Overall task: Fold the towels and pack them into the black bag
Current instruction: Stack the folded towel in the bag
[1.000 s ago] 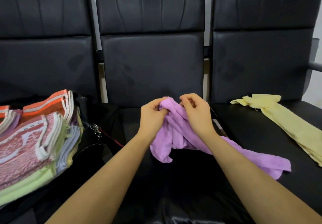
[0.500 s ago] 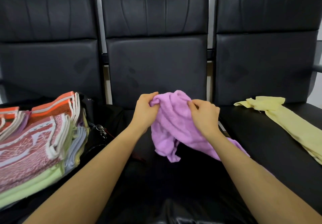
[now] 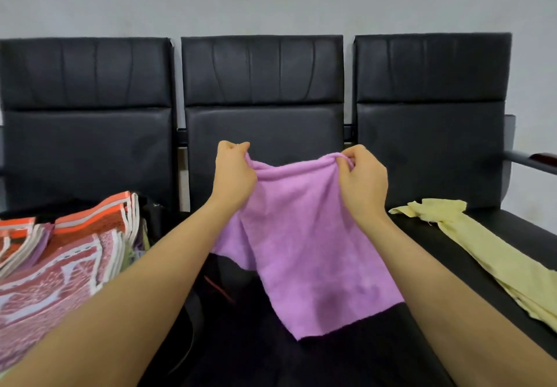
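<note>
Above the middle seat (image 3: 262,145) of a black chair row: purple towel (image 3: 304,236) held up by its top edge, hanging with long axis running down toward the camera, lower corner lowest. Left hand (image 3: 233,172) and right hand (image 3: 361,175) raised level, fingers curled, pinching the upper corners. At left, stacked folded towels (image 3: 60,260); at right, yellow towel (image 3: 482,245) lying on a seat.

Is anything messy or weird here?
A little. The yellow towel lies rumpled and unfolded across the right seat, unlike the neat folded stack on the left. The purple towel just hangs from both hands.
</note>
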A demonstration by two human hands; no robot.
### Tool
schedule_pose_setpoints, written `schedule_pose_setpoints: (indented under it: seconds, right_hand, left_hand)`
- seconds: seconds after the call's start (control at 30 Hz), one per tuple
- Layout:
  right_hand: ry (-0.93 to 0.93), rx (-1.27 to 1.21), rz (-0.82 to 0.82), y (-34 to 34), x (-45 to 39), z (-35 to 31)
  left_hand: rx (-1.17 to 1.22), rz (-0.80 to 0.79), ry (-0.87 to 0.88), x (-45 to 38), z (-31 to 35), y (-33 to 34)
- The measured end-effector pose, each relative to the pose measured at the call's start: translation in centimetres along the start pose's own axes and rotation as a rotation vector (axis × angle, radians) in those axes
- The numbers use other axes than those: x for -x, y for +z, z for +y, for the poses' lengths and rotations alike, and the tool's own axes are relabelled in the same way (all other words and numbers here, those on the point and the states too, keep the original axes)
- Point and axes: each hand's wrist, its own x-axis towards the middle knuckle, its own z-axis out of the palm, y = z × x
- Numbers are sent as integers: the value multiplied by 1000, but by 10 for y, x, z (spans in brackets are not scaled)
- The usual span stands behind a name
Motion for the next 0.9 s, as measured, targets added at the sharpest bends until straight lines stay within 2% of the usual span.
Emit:
schedule_pose_setpoints:
  seconds: [0.2,0.23,0.33,0.4,0.5,0.6,0.7,0.83,0.9]
  right_hand:
    - [33,-347,-93,4,6,-32]
    - [6,-389,-121,5,9,-36]
    - [-101,-467,-269,5,21,-37]
    - [-103,-485,-333,4,26,-31]
    - [32,-319,-309,7,27,-14]
    - [210,-163,-486,13,25,1]
    - [230,-126,-625,16,30,1]
    - [70,-102,-632,19,32,-13]
    - [103,-198,-544,17,27,-18]
  left_hand:
    - [107,-297,155,23,33,11]
    - [94,-294,168,28,34,15]
    - [109,-145,115,35,31,21]
    - [132,-64,91,38,29,20]
    - [297,-64,32,42,30,11]
    - [436,-100,-27,38,25,4]
    - [490,-128,-24,32,21,-2]
    - [508,-159,-28,29,20,-10]
    - [470,-137,-30,25,17,-14]
